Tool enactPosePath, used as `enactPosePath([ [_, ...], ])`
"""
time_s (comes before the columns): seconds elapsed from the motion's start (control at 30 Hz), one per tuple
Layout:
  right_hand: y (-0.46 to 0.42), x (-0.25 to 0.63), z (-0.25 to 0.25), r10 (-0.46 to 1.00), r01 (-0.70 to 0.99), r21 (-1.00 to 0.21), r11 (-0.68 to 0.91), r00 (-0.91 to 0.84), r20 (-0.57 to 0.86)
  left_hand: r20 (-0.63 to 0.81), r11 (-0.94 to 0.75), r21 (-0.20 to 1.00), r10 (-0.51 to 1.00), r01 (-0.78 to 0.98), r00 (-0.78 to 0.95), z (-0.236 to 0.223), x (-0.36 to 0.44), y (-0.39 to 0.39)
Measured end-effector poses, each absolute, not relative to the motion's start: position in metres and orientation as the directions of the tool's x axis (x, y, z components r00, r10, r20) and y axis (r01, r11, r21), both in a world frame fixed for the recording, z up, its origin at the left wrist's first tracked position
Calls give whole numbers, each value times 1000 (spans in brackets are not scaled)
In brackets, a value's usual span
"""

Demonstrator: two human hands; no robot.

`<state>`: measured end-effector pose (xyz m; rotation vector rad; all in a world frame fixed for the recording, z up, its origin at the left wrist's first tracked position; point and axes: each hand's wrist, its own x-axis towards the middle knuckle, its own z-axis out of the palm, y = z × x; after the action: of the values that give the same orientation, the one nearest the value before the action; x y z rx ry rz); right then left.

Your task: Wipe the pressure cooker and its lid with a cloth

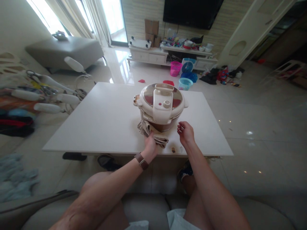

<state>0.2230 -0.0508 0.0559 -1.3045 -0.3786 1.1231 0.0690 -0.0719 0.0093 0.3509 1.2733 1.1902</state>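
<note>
A cream electric pressure cooker [163, 108] stands upright on the white table [103, 121], its shiny lid closed, with a handle, a knob and a small red button on the lid's cream band. My left hand [150, 145] grips a folded beige cloth [144, 127] with dark lines at its edges. The cloth is against the lower front of the cooker. To the right of the cooker's base, my right hand [185, 131] hovers with loosely curled fingers, a gap between them, and nothing visible in it.
Near the table's front edge is a small brown mark [173, 149]. Beyond the table are a pink basket [176, 68], a light blue basket [185, 83] and a cluttered TV cabinet [157, 58]. A lamp with white shades [48, 108] stands at the left.
</note>
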Motion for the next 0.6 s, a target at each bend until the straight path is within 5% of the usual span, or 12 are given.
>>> enactPosePath([
  [0.17,-49,233,52,806,-384,-915,-124,498,-318,-594,475,565,802,-675,68,29,64,-74],
  [0.3,-49,244,50,830,-183,-954,-237,472,-296,-605,559,459,766,-690,218,35,51,-79],
  [0.4,-54,245,47,850,-89,-909,-407,328,-413,-609,684,421,700,-596,372,37,41,-85],
  [0.5,-65,241,47,769,-188,-760,-622,40,-639,-617,775,414,624,-477,480,40,32,-88],
  [0.6,-77,240,52,692,-306,-627,-716,-199,-694,-626,805,418,591,-422,508,42,25,-87],
])
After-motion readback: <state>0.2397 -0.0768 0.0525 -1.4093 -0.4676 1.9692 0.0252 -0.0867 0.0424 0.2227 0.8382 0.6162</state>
